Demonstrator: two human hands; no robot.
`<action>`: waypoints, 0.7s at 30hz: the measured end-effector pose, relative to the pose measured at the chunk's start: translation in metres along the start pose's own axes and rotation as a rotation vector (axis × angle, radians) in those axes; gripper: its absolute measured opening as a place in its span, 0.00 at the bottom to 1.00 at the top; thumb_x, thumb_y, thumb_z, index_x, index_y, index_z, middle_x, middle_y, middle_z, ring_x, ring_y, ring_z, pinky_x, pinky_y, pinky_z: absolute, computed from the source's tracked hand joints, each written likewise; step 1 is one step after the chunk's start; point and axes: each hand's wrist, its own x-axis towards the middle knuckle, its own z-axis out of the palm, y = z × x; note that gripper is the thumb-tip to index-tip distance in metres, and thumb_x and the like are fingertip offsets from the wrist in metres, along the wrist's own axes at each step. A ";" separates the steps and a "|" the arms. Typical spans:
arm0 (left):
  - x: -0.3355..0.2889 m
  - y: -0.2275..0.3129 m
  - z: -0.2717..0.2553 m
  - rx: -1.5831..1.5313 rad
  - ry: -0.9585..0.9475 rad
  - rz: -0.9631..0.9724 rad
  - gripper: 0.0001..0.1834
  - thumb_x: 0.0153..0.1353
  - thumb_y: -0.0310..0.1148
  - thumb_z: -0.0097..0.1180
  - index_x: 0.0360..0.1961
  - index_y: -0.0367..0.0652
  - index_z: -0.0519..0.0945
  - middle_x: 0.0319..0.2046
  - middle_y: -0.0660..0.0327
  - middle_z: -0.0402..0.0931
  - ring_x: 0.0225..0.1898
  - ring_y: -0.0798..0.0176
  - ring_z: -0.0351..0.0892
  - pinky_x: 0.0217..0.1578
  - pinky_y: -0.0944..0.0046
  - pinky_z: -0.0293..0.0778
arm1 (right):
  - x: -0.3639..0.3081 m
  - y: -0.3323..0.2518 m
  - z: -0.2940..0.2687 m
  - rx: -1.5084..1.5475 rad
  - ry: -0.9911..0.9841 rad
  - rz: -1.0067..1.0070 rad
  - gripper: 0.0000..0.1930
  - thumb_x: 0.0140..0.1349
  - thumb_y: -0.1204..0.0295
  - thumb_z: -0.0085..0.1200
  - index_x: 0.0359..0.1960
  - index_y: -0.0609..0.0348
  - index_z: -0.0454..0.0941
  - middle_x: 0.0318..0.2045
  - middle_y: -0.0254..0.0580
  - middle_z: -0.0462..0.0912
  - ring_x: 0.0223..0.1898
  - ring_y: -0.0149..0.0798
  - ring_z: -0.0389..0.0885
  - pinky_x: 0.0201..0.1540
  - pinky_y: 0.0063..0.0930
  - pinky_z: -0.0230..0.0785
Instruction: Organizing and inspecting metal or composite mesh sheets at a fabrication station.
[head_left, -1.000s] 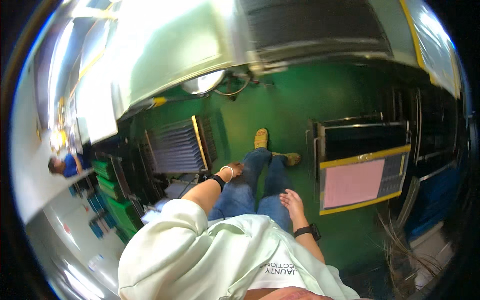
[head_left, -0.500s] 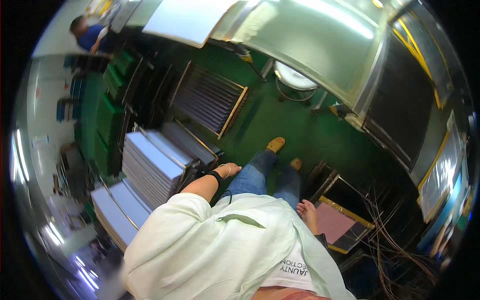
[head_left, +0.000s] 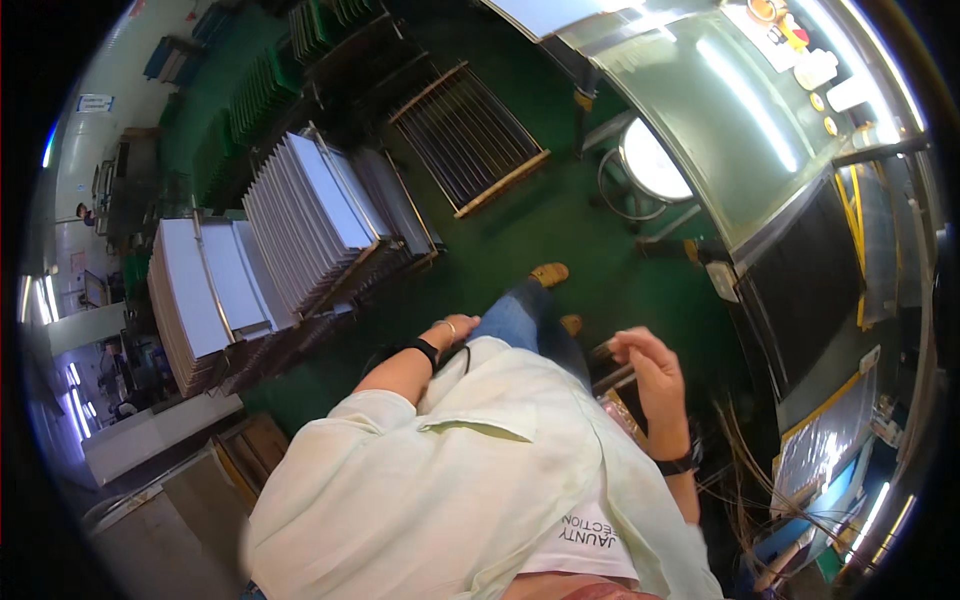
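My left hand (head_left: 452,329) hangs loosely beside my jeans-clad thigh (head_left: 506,318), a thin bracelet and a black band on its wrist. Its fingers are only partly visible and look loose, with nothing in them. In front of my body on the right, my right hand (head_left: 655,375) is raised, bent at the wrist, with its fingers apart. I see nothing held in it. A black band (head_left: 677,464) circles that wrist. Nearest to my left arm is a rack of upright white panels (head_left: 318,190). My brown shoes (head_left: 548,274) stand on the green floor.
A slatted rack (head_left: 470,140) lies ahead. A round white stool (head_left: 655,160) stands beside a glass-topped table (head_left: 720,130). White sheets (head_left: 190,290) fill another rack at left. Thin brown wires (head_left: 740,440) hang at right, near a dark framed panel (head_left: 810,290). Green racks (head_left: 265,95) stand farther back.
My right hand has risen from low at my side to in front of me. My view has turned, and the racks and table have shifted. The person in blue is out of view.
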 end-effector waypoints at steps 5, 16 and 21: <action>-0.001 -0.023 -0.019 -0.108 0.080 -0.118 0.24 0.61 0.49 0.42 0.51 0.43 0.69 0.43 0.57 0.73 0.40 0.61 0.73 0.36 0.58 0.70 | 0.007 -0.150 0.080 0.239 -1.230 -0.465 0.16 0.60 0.77 0.41 0.49 0.69 0.71 0.41 0.51 0.74 0.41 0.46 0.73 0.45 0.34 0.65; -0.012 -0.032 -0.011 -0.231 0.090 -0.020 0.22 0.61 0.48 0.44 0.50 0.45 0.70 0.43 0.58 0.73 0.40 0.61 0.73 0.41 0.60 0.70 | -0.018 -0.134 0.147 0.582 -1.174 -0.506 0.16 0.57 0.82 0.46 0.48 0.61 0.75 0.31 0.49 0.75 0.27 0.40 0.75 0.27 0.23 0.69; -0.022 -0.041 -0.018 -0.282 0.089 -0.073 0.22 0.62 0.47 0.42 0.51 0.44 0.69 0.44 0.56 0.73 0.40 0.60 0.74 0.40 0.59 0.70 | -0.018 -0.137 0.164 0.568 -1.096 -0.432 0.13 0.60 0.80 0.43 0.45 0.60 0.77 0.30 0.48 0.75 0.26 0.40 0.75 0.27 0.24 0.68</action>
